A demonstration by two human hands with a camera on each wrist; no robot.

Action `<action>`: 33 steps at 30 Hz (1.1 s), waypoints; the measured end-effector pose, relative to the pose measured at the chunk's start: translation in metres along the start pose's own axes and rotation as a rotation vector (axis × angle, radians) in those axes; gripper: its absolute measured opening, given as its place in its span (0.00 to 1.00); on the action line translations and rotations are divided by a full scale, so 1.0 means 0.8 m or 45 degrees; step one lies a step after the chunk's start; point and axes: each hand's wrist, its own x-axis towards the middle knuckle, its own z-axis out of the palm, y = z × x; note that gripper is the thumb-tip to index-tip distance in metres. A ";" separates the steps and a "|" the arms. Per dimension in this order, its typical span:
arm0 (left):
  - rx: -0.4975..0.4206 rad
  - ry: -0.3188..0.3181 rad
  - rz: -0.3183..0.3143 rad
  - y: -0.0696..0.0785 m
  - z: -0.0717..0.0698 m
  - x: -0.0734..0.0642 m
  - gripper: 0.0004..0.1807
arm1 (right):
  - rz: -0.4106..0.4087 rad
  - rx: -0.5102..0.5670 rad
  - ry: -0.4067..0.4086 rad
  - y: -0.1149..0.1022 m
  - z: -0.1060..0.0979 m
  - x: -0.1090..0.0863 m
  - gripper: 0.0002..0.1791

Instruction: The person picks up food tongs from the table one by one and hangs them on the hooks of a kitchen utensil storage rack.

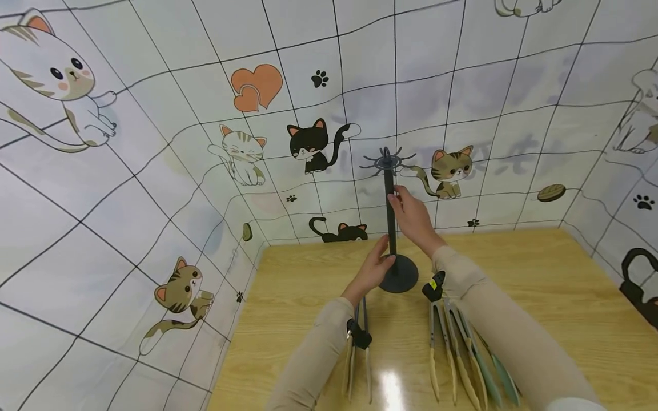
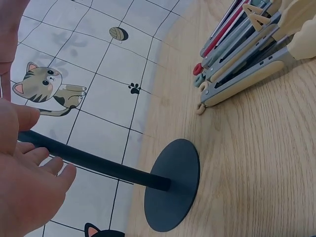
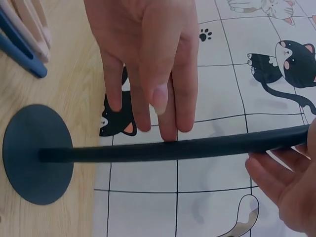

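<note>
A black utensil stand point(image 1: 390, 211) with a round base point(image 1: 406, 275) and a ring of hooks point(image 1: 386, 162) on top stands upright at the table's back. My right hand point(image 1: 413, 220) holds the pole's upper part between thumb and fingers. Lower down, my left hand point(image 1: 371, 270) is beside the pole, just above the base. In the right wrist view, the left hand point(image 3: 148, 64) has its fingers extended, with fingertips right at the pole point(image 3: 197, 148). The left wrist view shows the pole running down into the flat base point(image 2: 173, 197).
Several tongs point(image 1: 454, 348) with beige and green heads lie on the wooden table point(image 1: 303, 268) beneath my right forearm. More tongs point(image 1: 352, 371) lie beside my left forearm. A wall covering point(image 1: 154, 217) with printed cats and grid lines encloses the table's back and sides.
</note>
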 end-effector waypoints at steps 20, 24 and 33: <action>0.120 -0.088 0.059 0.017 0.000 -0.052 0.34 | -0.131 -0.071 0.094 -0.014 -0.002 -0.042 0.20; 0.131 -0.111 0.028 0.023 0.003 -0.071 0.35 | -0.126 -0.054 0.084 -0.022 -0.005 -0.060 0.20; 0.212 -0.184 -0.004 0.039 0.003 -0.110 0.40 | -0.131 -0.047 0.055 -0.034 -0.006 -0.094 0.18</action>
